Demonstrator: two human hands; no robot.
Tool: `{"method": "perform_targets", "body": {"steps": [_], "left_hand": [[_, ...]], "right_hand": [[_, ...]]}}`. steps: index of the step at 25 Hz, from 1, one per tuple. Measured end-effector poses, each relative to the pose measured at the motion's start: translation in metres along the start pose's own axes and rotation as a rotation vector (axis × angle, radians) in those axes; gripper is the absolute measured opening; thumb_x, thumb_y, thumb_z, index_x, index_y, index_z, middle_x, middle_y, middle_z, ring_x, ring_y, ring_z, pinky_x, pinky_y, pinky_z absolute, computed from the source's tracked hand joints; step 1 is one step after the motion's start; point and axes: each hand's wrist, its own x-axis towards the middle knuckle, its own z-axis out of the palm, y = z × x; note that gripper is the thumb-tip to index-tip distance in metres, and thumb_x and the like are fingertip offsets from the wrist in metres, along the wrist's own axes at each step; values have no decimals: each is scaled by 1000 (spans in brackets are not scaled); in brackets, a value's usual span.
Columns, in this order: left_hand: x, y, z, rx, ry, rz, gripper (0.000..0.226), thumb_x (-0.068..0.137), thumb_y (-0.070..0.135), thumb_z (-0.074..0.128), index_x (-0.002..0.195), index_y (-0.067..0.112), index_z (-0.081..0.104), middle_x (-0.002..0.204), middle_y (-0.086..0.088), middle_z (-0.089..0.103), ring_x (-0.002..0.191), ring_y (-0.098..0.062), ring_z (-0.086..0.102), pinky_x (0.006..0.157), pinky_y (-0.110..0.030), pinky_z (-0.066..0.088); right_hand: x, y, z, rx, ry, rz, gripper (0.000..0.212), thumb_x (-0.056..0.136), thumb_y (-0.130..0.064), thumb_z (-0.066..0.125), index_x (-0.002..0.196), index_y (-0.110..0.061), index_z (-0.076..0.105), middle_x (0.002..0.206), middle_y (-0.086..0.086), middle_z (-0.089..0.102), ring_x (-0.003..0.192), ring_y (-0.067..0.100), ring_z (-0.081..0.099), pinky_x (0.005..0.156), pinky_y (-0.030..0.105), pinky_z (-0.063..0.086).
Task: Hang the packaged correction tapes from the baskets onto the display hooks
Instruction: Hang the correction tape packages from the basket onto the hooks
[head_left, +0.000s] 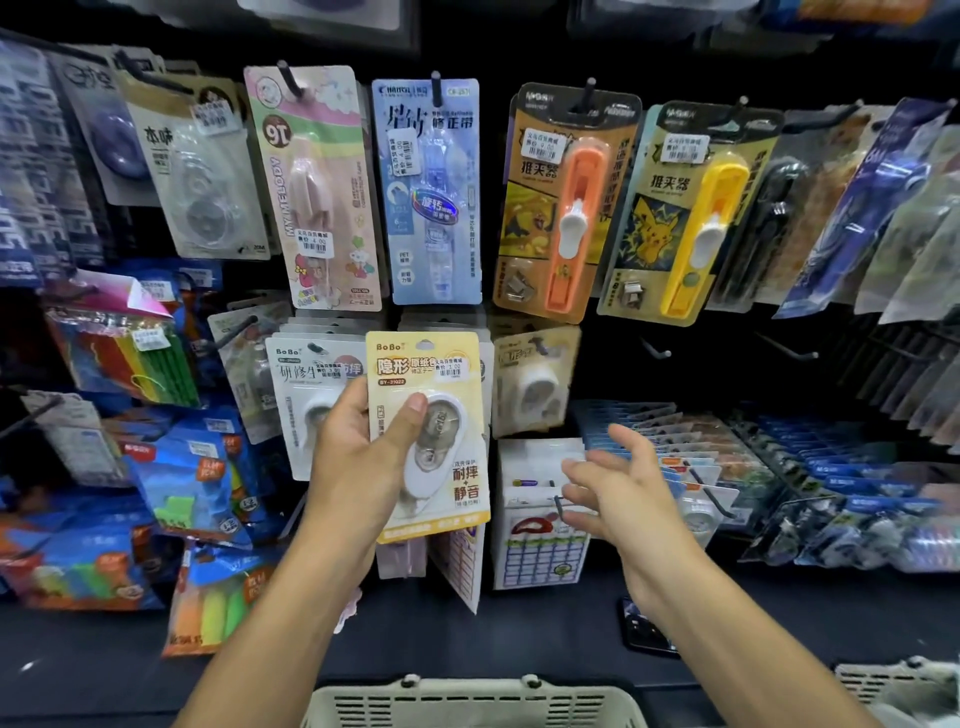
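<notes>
bare hooks (655, 349) at right stand free; hanging packs (431, 192) crowd left.

**What I can count on the wall**

I have one yellow BoBo correction tape pack (428, 431) in my left hand (358, 457); my right hand (618, 483) carries nothing. On the top row I count two clip-pusher packs, one orange (563, 202) and one yellow (688, 213), plus one pink My Melody tape pack (317, 187) and one blue tape pack (428, 192). Two beige baskets (467, 701) show at the bottom edge, and one phone (644, 631) lies on the shelf.
</notes>
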Motion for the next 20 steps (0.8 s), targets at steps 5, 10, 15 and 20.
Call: {"method": "perform_targets", "body": {"steps": [5,10,15,20], "left_hand": [[-7,1,20,20,-209,-11,23,98,16,66,117,27,63,110,6,79,104,-16,75,85,-34,61],[12,1,2,1104,-153,486,57,96,49,55,148,28,50,155,7,48,144,-15,38,119,-43,30],[17,-21,-14,1451,-322,437,68,103,48,44,162,34,16,171,11,-14,154,-14,-25,124,-43,-15],[17,-24,-15,1494,-346,422,76,101,41,47,163,34,3,165,11,-30,151,-15,-31,125,-48,-13]], "right_hand": [[-15,0,22,43,-347,-175,31,86,1,75,98,-18,54,102,9,77,86,22,76,66,27,59],[-6,-4,10,46,15,-217,26,86,-3,70,97,-22,56,100,12,72,76,16,65,60,25,49],[-8,-5,7,-123,98,-391,24,92,-20,68,99,-39,54,96,-5,72,68,6,62,56,20,47],[-13,-9,3,-306,193,-440,21,82,-44,63,102,-45,56,87,-13,67,64,25,58,53,44,48]]}}
